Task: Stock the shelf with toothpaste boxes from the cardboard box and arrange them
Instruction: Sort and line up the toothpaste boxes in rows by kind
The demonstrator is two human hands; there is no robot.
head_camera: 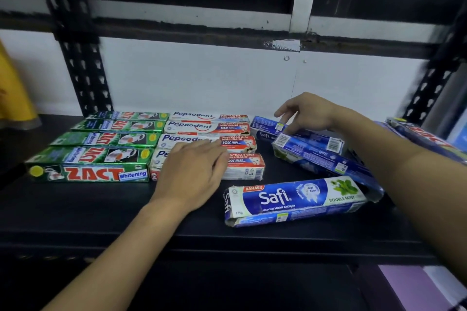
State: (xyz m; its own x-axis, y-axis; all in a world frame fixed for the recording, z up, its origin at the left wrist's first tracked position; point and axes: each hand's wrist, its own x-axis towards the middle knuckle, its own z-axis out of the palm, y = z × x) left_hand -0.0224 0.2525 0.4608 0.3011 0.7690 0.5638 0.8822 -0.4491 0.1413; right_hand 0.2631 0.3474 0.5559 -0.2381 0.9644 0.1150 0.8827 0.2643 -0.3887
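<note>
On the dark shelf (101,209), the green Zact boxes (101,149) sit furthest left, four deep in a tidy column, each with its long axis running 9 to 3 o'clock. Touching them on the right is a matching column of Pepsodent boxes (207,125). The left hand (192,169) lies flat across the front two, fingers straight and together, pressing rather than holding.

Further right the blue Safi boxes are out of line. The front Safi box (295,201) lies alone near the shelf edge, roughly 9 to 3, its right end lifting a little toward 2. Behind it the skewed Safi box (321,156) runs from 10 to 4, partly lying over the back Safi box (265,126).

The right hand (305,113) reaches over that back pair, fingertips down on the left end of the upper box. I cannot tell whether it pinches the box or only touches it.

To my eye, squaring the blue column turns on that slanted box. It lies at 6 o'clock from the right hand, which is plainly the nearer one. Its right end needs swinging from 4 round to 3.
</note>
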